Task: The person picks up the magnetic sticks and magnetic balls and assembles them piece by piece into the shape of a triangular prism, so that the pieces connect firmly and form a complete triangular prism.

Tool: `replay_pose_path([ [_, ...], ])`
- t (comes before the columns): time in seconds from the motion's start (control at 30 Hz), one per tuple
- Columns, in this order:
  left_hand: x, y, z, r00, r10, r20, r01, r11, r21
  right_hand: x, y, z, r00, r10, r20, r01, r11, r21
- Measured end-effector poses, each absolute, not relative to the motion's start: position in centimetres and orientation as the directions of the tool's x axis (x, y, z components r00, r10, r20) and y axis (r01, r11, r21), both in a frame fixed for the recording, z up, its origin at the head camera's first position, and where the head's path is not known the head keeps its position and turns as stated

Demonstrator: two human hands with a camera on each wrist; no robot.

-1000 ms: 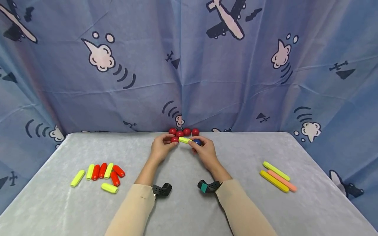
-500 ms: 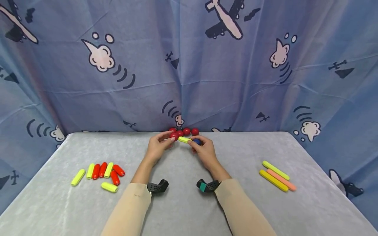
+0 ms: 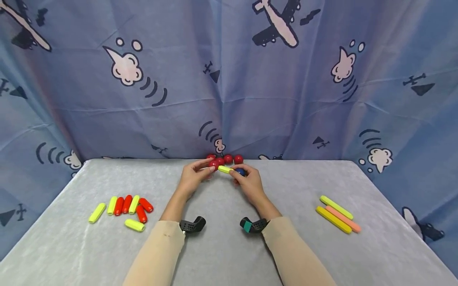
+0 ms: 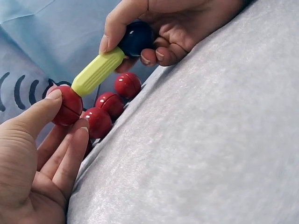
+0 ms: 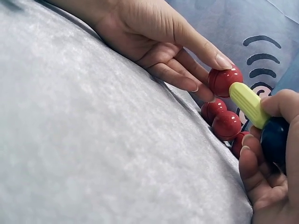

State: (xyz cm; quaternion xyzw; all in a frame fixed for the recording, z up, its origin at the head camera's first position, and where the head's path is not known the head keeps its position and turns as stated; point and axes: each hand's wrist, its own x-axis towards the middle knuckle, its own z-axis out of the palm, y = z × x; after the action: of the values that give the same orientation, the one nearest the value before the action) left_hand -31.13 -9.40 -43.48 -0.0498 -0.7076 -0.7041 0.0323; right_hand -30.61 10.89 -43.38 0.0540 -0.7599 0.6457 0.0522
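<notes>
My left hand [image 3: 191, 180] pinches a shiny red ball [image 4: 67, 108] between thumb and fingers. That ball meets one end of a short ribbed yellow-green rod [image 4: 97, 74]; whether they are joined I cannot tell. At the rod's other end is a dark blue ball [image 4: 136, 39], touching it. My right hand [image 3: 252, 184] holds this end, thumb at the junction and fingers around the blue ball. The rod is raised above the table. Behind the hands, several more red balls [image 5: 226, 125] lie at the table's far edge.
Several short yellow-green and red rods [image 3: 127, 204] lie on the left of the grey cloth-covered table [image 3: 218, 254]. Three longer rods, yellow [image 3: 333, 219], orange [image 3: 343, 219] and yellow-green [image 3: 336, 207], lie on the right. A blue patterned curtain [image 3: 229, 79] hangs behind the far edge.
My left hand has shifted the red ball slightly up and away, bringing it to the rod's end. My right hand keeps its hold, nearly still. The head view has turned slightly.
</notes>
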Motion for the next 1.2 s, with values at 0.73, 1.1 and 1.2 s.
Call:
replay_pose_path([
  [0.73, -30.1, -9.7, -39.3, -0.958, 0.254, 0.132, 0.265, 0.612, 0.745, -30.4, 11.0, -43.1, -0.936, -0.321, 0.146, -0.219, 0.204, -0.954],
  [1.1, -25.0, -12.7, -32.7, -0.942, 0.334, -0.040, 0.287, 0.859, 0.424, -30.4, 10.8, -43.1, -0.956, -0.259, 0.136, -0.179, 0.152, -0.972],
  [1.2, -23.4, -15.1, -32.0, -0.935, 0.353, -0.031, 0.316, 0.869, 0.381, -30.5, 11.0, -43.1, -0.958, -0.252, 0.136, -0.177, 0.148, -0.973],
])
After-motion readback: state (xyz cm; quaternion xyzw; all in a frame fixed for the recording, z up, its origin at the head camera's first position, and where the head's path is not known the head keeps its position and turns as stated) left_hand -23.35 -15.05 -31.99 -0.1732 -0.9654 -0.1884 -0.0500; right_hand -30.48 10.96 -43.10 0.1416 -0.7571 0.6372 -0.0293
